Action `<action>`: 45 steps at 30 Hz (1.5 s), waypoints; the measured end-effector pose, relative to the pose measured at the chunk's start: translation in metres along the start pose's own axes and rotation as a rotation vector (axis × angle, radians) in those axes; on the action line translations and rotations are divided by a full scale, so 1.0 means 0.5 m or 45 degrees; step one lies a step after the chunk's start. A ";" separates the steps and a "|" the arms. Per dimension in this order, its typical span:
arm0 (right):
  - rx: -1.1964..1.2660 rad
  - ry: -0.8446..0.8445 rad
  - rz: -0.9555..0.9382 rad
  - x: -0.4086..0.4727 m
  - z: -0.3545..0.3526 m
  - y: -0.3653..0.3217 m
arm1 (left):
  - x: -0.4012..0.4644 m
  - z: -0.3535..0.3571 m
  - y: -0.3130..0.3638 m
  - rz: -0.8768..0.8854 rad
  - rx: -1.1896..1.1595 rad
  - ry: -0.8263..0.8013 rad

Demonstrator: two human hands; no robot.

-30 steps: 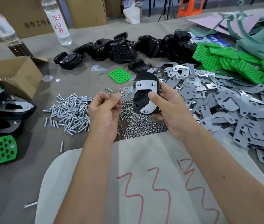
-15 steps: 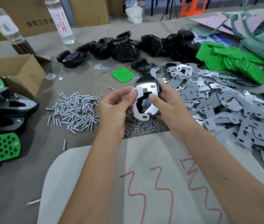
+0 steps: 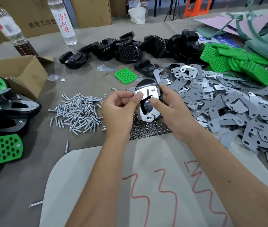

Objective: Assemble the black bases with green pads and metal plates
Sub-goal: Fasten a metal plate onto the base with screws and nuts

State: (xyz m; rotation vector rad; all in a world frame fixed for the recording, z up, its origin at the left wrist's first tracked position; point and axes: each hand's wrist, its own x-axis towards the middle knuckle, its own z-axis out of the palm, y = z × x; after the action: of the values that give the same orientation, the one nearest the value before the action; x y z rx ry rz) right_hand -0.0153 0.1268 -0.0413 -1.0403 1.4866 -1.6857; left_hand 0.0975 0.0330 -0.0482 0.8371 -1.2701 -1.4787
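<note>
Right hand (image 3: 169,110) grips one black base (image 3: 147,84) held up over the nut pile (image 3: 148,130), thumb on its metal plate (image 3: 146,104). Left hand (image 3: 118,110) pinches the plate's left edge. Screws (image 3: 79,112) lie left, loose plates (image 3: 228,104) right, one lone green pad (image 3: 125,75) farther back, two bottles (image 3: 64,22) far left on the counter (image 3: 15,194).

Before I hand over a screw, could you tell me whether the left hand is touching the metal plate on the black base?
Touching. The head view shows the left hand's thumb tip pressed on the metal plate's left edge, with no gap.
</note>
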 end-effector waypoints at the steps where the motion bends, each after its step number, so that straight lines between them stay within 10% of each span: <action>1: 0.010 0.000 -0.002 0.000 -0.001 0.000 | 0.000 0.000 -0.001 0.005 0.008 0.006; 17: 0.151 0.002 0.049 -0.009 -0.005 -0.007 | 0.000 -0.006 -0.003 0.122 0.428 0.061; 25: 0.240 -0.062 0.039 -0.009 -0.015 -0.004 | 0.008 -0.013 0.006 -0.096 0.227 -0.230; 45: 0.024 -0.040 -0.005 -0.004 -0.005 0.001 | -0.004 -0.008 0.037 -0.321 -0.187 -0.130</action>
State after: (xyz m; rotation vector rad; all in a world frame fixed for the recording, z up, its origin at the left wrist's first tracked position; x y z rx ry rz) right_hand -0.0163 0.1298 -0.0422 -1.0560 1.4464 -1.6757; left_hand 0.1062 0.0344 -0.0314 0.8558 -1.1446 -1.8125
